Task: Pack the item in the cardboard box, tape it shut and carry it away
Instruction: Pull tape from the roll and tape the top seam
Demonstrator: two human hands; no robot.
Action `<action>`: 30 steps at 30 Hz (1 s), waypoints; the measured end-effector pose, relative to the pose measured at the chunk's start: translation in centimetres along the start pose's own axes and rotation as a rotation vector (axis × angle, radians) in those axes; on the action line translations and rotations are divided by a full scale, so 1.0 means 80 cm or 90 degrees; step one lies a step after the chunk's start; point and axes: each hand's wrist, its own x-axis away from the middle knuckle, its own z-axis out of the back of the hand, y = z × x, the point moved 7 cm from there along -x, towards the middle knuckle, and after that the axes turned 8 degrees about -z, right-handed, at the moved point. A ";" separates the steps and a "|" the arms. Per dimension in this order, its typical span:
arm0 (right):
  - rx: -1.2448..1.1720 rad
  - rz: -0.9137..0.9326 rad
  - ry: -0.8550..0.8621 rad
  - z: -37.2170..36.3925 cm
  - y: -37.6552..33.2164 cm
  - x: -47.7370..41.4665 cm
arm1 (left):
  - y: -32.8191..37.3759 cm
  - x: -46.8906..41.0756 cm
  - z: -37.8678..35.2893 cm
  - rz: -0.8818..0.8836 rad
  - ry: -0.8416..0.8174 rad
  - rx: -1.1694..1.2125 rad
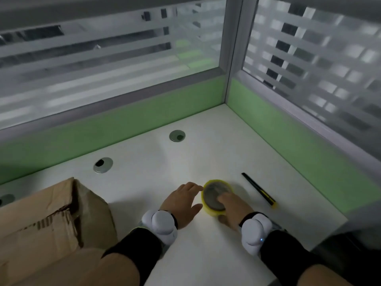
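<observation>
**Yellow tape roll (213,212) gripped on worktop**

The roll lies flat on the white worktop (185,153). The right hand (234,210) grasps its rim, fingers in the core. The left hand (182,203) lies just beside it, fingers released. The cardboard box (51,219) stands left.

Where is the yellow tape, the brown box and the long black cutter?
yellow tape (214,191): head view, its grey flat top.
brown box (51,219): head view, its creased top side.
black cutter (258,189): head view, middle of its body.
</observation>
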 end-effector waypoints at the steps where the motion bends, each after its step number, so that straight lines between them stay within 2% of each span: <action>1: 0.009 -0.002 -0.001 -0.003 0.001 -0.002 | -0.001 -0.001 -0.002 0.004 -0.003 0.003; 9: 0.088 0.011 0.022 -0.011 -0.005 -0.016 | -0.013 0.001 -0.008 0.038 -0.011 0.009; 18: 0.082 0.016 0.051 0.007 -0.005 -0.014 | -0.023 0.010 0.013 0.056 0.019 0.009; 23: 0.016 0.008 0.060 0.040 -0.017 -0.008 | -0.022 0.016 0.045 0.054 0.064 0.002; 30: -0.130 0.054 0.183 0.105 -0.068 0.021 | -0.023 0.037 0.114 0.050 0.136 -0.027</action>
